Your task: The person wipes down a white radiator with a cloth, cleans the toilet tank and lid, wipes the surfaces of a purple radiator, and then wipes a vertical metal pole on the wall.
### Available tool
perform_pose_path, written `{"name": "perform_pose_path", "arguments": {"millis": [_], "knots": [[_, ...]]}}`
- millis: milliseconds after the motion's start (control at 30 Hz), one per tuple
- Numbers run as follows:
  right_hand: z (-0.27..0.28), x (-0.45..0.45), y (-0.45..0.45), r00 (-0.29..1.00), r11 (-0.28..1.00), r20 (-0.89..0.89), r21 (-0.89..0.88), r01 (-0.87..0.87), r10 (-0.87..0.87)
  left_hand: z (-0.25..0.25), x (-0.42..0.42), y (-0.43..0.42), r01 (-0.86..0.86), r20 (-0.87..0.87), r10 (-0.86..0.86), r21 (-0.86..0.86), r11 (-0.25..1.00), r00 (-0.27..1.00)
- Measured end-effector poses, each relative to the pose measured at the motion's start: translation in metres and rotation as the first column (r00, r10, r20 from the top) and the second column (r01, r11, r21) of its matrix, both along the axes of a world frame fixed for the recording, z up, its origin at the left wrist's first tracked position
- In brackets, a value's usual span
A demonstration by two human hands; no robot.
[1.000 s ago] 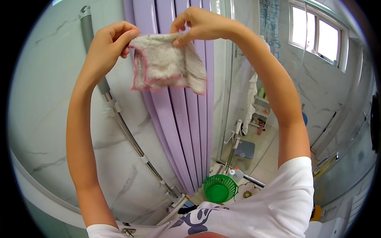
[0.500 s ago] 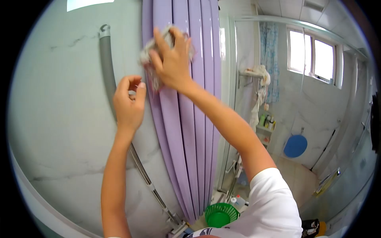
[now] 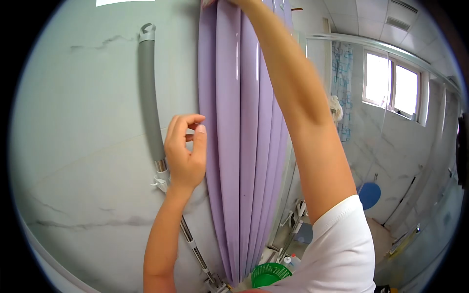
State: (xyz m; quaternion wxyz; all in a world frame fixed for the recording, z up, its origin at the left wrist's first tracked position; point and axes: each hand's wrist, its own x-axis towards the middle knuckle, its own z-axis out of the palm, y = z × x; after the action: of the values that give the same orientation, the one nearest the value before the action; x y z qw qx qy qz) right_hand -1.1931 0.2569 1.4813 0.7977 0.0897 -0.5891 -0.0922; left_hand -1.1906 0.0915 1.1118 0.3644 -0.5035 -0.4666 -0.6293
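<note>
A tall purple folding door or curtain (image 3: 227,122), glossy and pleated, hangs in front of me. My left hand (image 3: 185,151) is raised beside its left edge with fingers loosely curled and a gap between thumb and forefinger. Nothing shows in that hand; its fingertips are close to the purple edge, and whether they touch it I cannot tell. My right forearm (image 3: 298,93) reaches up across the pleats to their top. The right hand is almost wholly cut off by the upper frame edge, so its fingers and any cloth in it are hidden.
A mop-like pole with a grey sleeve (image 3: 149,93) leans on the marbled wall (image 3: 88,161). At the pleats' foot stands a green basket (image 3: 270,274) near small bottles (image 3: 288,260). To the right lies a glass-framed shower area with a blue round board (image 3: 370,195) and a window (image 3: 393,83).
My right hand, which held a crumpled cloth against the upper pleats, has moved up nearly out of view. The camera view has shifted; my left hand stays curled by the purple edge.
</note>
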Motion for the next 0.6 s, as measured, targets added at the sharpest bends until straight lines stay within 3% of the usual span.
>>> {"name": "perform_pose_path", "arguments": {"millis": [133, 167, 200, 267, 333, 400, 500, 600], "knots": [[-0.141, 0.008, -0.001, 1.0, 1.0, 0.013, 0.019, 0.015, -0.016, 0.008, -0.002, 0.01, 0.088, 0.046, -0.095, 0.135, 0.987, 0.994], [-0.182, 0.015, 0.009, 0.987, 0.993, 0.152, 0.096, -0.065, 0.05, 0.011, 0.0, 0.012, 0.115, 0.044, -0.123, 0.159, 0.981, 0.991], [-0.239, 0.016, 0.002, 0.989, 0.994, 0.118, 0.044, -0.098, 0.093, 0.017, 0.0, 0.014, 0.149, 0.036, -0.156, 0.16, 0.976, 0.987], [-0.346, 0.047, -0.005, 0.942, 0.999, 0.335, -0.039, 0.003, 0.011, 0.027, 0.003, 0.014, 0.217, 0.026, -0.224, 0.152, 0.964, 0.974], [-0.447, 0.065, -0.009, 0.855, 0.975, 0.503, -0.22, -0.011, 0.123, 0.039, 0.01, 0.014, 0.133, 0.009, -0.135, 0.132, 0.982, 0.991], [-0.53, 0.069, -0.006, 0.826, 0.944, 0.528, -0.329, -0.016, 0.198, 0.051, 0.011, 0.018, 0.012, -0.065, -0.003, 0.142, 0.99, 0.998], [-0.531, 0.063, -0.003, 0.864, 0.924, 0.446, -0.378, -0.055, 0.233, 0.066, 0.005, 0.033, -0.012, -0.136, 0.026, 0.099, 0.995, 0.99], [-0.417, 0.052, 0.022, 0.93, 0.947, 0.309, -0.306, -0.1, 0.198, 0.071, -0.011, 0.059, 0.006, -0.139, 0.0, 0.042, 0.999, 0.99]]}}
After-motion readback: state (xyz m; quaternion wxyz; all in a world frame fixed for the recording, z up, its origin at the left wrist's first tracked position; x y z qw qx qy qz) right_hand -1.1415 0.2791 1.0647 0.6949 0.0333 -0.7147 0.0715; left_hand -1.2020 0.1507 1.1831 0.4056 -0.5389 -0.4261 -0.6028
